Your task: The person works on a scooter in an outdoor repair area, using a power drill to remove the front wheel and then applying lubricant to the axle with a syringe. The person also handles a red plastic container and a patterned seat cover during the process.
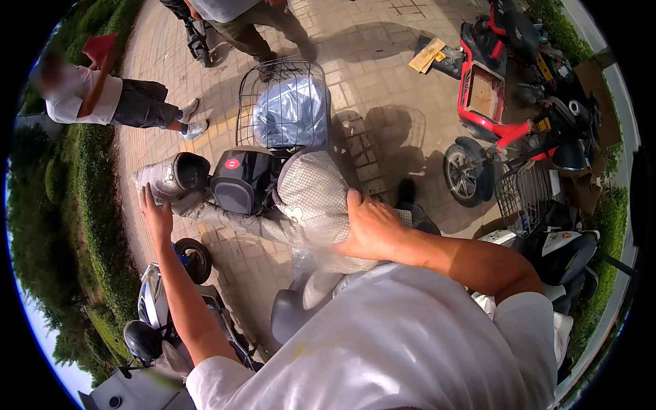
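In front of me stands a scooter with a pale, quilted, patterned handlebar cover (311, 188). My right hand (379, 229) grips the cover's right part, thumb on top; its other fingers are partly hidden. My left hand (157, 215) reaches to the cover's left muff (162, 179). Its fingers are stretched out against the muff's outer side. Between the two sides sits a black handlebar bag (242, 179) with a small red badge. Beyond it, a black wire basket (240, 102) holds a bundle in bluish clear plastic (290, 113).
A red scooter (471, 96) with a wire basket (519, 198) is parked at right. Another scooter (160, 301) stands at lower left, beside a hedge (99, 184). One person (102, 92) stands at far left, another (249, 31) beyond the basket. Yellow cardboard (427, 56) lies near the red scooter.
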Available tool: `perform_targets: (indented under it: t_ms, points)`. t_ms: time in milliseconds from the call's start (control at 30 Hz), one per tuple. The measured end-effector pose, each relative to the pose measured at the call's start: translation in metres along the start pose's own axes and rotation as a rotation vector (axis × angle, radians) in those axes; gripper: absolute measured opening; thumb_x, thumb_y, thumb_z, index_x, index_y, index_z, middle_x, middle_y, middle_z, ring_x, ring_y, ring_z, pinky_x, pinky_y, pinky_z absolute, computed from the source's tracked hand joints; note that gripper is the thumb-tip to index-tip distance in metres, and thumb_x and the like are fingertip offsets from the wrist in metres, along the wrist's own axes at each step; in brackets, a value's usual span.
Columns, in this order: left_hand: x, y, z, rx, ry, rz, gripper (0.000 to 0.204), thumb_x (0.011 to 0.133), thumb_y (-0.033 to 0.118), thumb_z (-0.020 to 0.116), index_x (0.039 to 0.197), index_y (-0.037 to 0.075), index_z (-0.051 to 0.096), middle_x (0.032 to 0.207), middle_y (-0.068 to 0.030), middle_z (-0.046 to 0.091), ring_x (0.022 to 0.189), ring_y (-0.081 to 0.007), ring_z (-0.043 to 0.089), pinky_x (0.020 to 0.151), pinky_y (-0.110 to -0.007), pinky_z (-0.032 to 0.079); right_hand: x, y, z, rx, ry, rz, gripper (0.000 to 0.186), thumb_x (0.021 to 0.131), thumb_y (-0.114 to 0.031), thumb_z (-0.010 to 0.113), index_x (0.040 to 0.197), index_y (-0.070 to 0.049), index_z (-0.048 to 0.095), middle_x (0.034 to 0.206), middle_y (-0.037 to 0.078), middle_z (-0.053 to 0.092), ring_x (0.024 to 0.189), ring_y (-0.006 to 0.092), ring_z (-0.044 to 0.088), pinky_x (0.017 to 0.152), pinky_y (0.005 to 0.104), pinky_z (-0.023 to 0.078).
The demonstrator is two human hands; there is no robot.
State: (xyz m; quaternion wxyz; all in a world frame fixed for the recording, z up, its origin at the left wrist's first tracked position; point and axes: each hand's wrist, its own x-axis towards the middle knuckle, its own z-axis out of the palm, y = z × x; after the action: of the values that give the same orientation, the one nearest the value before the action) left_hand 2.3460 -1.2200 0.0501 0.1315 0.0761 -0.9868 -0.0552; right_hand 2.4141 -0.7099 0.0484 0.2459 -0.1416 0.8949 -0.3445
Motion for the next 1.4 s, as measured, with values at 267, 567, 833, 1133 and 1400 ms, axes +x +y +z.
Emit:
perform_targets:
  t_ms: [267, 567, 833, 1133, 1400]
  points:
    - [-0.086, 0.336, 0.010, -0.617, -0.314, -0.189, 0.048, 0.086, 0.023, 0.062, 0.126, -0.001, 0.051, 0.135, -0.0174, 0.046, 0.125, -0.0305, 0.041, 0.104, -0.039, 0.031, 0.032, 0.023, -0.019, 0.415, -0.388, -0.238, 0.070, 0.078, -0.043, 0.067, 0.107, 0.014, 0.039, 0.093, 0.035, 0.057, 0.084, 0.0434, 0.062, 0.072, 0.0459, 0.052]
    - [-0.054, 0.343, 0.011, -0.353, -0.412, -0.237, 0.068, 0.074, 0.036, 0.072, 0.128, 0.002, 0.048, 0.129, -0.0180, 0.045, 0.120, -0.0358, 0.041, 0.102, -0.045, 0.032, 0.103, 0.053, -0.070, 0.520, -0.952, -0.339, 0.071, 0.086, -0.035, 0.058, 0.128, 0.016, 0.031, 0.106, 0.033, 0.056, 0.103, 0.0419, 0.056, 0.087, 0.0460, 0.046]
    - [-0.043, 0.339, 0.007, -0.245, -0.483, -0.311, 0.075, 0.068, 0.034, 0.074, 0.130, 0.002, 0.046, 0.134, -0.0183, 0.042, 0.125, -0.0367, 0.037, 0.105, -0.045, 0.030, 0.274, 0.168, -0.074, 0.471, -0.278, 0.007, 0.041, 0.084, -0.030, 0.063, 0.105, 0.005, 0.061, 0.099, 0.021, 0.066, 0.093, 0.0316, 0.064, 0.081, 0.0378, 0.050]
    - [-0.038, 0.383, 0.011, 0.078, -0.489, -0.630, 0.073, 0.071, 0.041, 0.072, 0.130, 0.007, 0.047, 0.146, -0.0217, 0.026, 0.134, -0.0422, 0.024, 0.108, -0.050, 0.023, 0.510, 0.123, -0.081, 0.263, -0.191, -0.228, 0.085, 0.076, -0.054, 0.063, 0.132, 0.005, 0.039, 0.132, 0.026, 0.044, 0.127, 0.0389, 0.038, 0.104, 0.0422, 0.035]
    - [-0.050, 0.466, 0.054, 0.380, -0.311, -1.314, 0.092, 0.069, 0.031, 0.072, 0.143, 0.004, 0.024, 0.139, -0.0276, 0.030, 0.128, -0.0445, 0.032, 0.105, -0.050, 0.029, 0.496, 0.138, -0.069, 0.483, -0.175, -0.259, 0.039, 0.087, -0.020, 0.058, 0.120, -0.005, 0.045, 0.107, 0.022, 0.057, 0.104, 0.0389, 0.052, 0.089, 0.0452, 0.043]
